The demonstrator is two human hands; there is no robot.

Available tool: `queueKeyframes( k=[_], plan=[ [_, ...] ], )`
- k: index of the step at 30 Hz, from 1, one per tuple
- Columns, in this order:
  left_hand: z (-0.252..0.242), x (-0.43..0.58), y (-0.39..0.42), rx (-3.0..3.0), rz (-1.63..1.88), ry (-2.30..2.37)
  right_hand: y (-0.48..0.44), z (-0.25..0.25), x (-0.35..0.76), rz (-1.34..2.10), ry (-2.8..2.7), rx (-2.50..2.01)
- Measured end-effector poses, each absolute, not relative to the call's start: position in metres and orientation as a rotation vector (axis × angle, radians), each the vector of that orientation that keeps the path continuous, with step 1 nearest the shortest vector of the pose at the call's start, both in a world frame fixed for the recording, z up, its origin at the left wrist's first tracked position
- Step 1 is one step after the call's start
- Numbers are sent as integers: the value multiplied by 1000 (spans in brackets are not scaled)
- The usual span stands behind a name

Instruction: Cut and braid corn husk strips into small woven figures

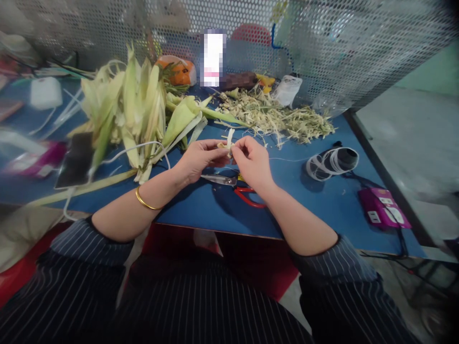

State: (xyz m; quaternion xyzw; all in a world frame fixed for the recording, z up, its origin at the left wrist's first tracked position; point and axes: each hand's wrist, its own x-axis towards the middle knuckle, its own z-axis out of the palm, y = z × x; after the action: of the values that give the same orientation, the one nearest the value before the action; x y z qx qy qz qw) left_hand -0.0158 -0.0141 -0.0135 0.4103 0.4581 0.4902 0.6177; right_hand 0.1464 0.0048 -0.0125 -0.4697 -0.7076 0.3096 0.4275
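Observation:
Between my two hands is a small piece of pale corn husk (230, 139) with a strip standing up from it. My left hand (202, 155) pinches it from the left, thumb against fingers. From the right, the thumb and fingertips of my right hand (251, 160) close on the same piece. Scissors (249, 197) with red handles lie on the blue table just beneath my hands, partly covered by the right one. A thin thread runs from near my right hand to a spool of white thread (332, 162) on a dark core.
A large pile of corn husks (136, 110) stands left of my hands, a phone (75, 160) with a white cable beside it. Husk scraps (276, 117) are heaped at the back right, before a perforated metal screen (244, 14). A purple packet (383, 208) lies near the right edge.

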Motion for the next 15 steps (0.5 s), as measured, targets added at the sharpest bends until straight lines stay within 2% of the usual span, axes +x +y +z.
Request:
queueKeyframes(
  k=[6,12,15],
  plan=[
    [-10,-15,-12,802,1201,1092,3,-13,148,877,-1757,-1109],
    [-8,-18,-12,844,1254,1111,1,-6,156,299,-2149,-941],
    [-7,-17,-14,914,1274,1112,3,-4,159,148,-2272,-820]
  ],
)
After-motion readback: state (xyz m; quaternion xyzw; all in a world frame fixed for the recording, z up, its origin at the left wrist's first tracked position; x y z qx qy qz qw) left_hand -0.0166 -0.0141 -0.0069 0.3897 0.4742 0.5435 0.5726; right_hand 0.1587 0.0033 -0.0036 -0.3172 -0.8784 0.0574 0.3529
